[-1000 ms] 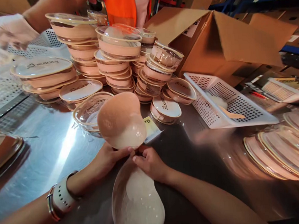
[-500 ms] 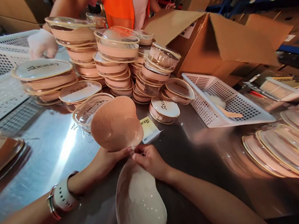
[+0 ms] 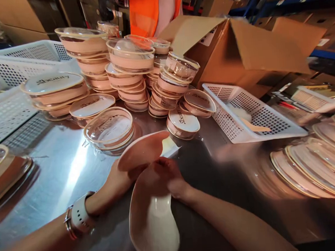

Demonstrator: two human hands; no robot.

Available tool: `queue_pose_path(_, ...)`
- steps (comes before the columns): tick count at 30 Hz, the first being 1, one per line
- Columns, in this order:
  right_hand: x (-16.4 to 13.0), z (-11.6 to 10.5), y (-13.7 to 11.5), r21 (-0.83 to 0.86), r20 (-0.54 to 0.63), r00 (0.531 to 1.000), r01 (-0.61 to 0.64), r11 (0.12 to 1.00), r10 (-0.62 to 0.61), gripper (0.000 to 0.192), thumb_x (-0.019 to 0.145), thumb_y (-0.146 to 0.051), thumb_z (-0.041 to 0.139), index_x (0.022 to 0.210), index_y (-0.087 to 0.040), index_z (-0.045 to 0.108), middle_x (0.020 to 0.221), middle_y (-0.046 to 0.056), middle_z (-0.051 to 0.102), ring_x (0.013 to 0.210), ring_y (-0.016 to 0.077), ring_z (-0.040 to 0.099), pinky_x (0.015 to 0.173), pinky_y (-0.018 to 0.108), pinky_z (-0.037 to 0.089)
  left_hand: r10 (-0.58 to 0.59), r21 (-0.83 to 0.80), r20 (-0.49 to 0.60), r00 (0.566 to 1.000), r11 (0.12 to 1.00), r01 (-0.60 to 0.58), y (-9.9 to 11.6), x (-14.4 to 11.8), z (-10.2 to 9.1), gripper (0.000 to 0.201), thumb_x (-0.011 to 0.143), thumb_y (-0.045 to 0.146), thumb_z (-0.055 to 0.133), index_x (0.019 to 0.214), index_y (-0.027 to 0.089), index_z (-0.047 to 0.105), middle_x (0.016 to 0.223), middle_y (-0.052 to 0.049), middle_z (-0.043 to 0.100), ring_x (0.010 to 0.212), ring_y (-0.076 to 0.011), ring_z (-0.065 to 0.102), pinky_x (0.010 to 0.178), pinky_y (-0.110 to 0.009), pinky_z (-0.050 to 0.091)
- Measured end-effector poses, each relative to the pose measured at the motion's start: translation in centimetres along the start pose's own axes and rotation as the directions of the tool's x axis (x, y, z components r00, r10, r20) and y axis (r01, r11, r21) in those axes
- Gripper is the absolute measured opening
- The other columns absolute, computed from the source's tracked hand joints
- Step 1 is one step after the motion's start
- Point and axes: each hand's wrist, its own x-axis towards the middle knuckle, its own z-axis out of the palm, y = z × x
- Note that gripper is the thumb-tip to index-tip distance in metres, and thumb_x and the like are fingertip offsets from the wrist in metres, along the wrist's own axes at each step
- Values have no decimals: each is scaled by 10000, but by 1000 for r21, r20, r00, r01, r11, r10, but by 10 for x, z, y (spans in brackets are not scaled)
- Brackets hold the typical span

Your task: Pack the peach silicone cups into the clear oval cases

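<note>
Head view: left hand (image 3: 122, 179) and right hand (image 3: 175, 178) pinch the two-cup bra (image 3: 154, 221) at its middle between fingers (image 3: 166, 163).

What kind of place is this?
Probably a packing room or warehouse. There's a big open cardboard box, blue shelves behind it, and lots of matching see-through tubs stacked on a metal table.

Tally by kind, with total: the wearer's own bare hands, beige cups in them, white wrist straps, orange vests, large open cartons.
Own bare hands: 2 (left hand, right hand)
Beige cups in hand: 2 (far cup, near cup)
White wrist strap: 1
Orange vest: 1
Large open carton: 1
Total: 7
</note>
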Motion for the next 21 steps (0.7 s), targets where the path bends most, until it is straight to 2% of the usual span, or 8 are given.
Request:
queue_pose_path(3,-1,-2,-3,46,-13,999,35,998,-34,252,637,-398,701,624,-196,550,549,-58,505,516,98,425,520,229,356,-102,-187,27,994,977,106,-4,3,0,170,651,288,746,779,190,694,742,-20,711,702,-201,614,603,-286,500)
queue_pose_path(5,-3,-4,-4,13,115,991,67,998,-69,256,655,-402,695,618,-193,551,560,-42,535,525,109,468,526,233,385,-125,-372,87,988,916,148,-4,4,-2,243,631,274,789,834,183,692,748,2,695,692,-169,601,614,-260,491)
queue_pose_path(8,-9,-6,-4,-123,343,918,254,959,-199,185,730,-339,633,642,-179,602,605,-7,610,565,125,541,560,238,426,-135,-498,143,980,846,189,-5,5,-5,238,629,250,823,807,183,682,709,32,669,639,-118,562,583,-210,468)
queue_pose_path(11,-12,-6,-3,-295,351,845,508,809,-403,153,793,-253,576,683,-170,643,618,4,647,565,117,571,573,225,440,-175,-541,207,963,799,262,-4,5,-7,173,632,231,816,665,170,658,603,43,637,567,-94,538,542,-189,462)
queue_pose_path(13,-12,-6,-4,-385,346,785,619,685,-514,156,821,-224,563,709,-171,658,640,14,679,577,118,600,587,220,456,-184,-599,272,944,736,316,-3,5,-6,154,608,202,809,635,162,663,604,30,656,565,-102,568,595,-215,518)
queue_pose_path(17,-14,-7,-7,-448,404,683,728,519,-608,153,854,-215,556,754,-185,668,669,21,714,589,120,637,590,209,483,-229,-713,310,923,586,385,-3,7,-4,110,618,119,750,626,172,654,573,39,634,580,-120,603,700,-281,592)
queue_pose_path(19,-15,-7,-7,-450,420,642,761,467,-642,145,859,-204,554,769,-189,667,669,21,718,583,119,643,579,205,484,-265,-742,291,919,544,391,-4,8,-3,139,642,108,721,581,180,619,509,61,579,508,-99,556,654,-269,601)
queue_pose_path(21,-17,-8,-7,-454,388,630,765,456,-673,132,848,-183,561,763,-189,662,660,22,715,574,120,642,567,206,477,-280,-749,280,918,534,392,-4,9,-3,149,656,109,704,569,178,605,498,62,572,469,-88,533,585,-244,593)
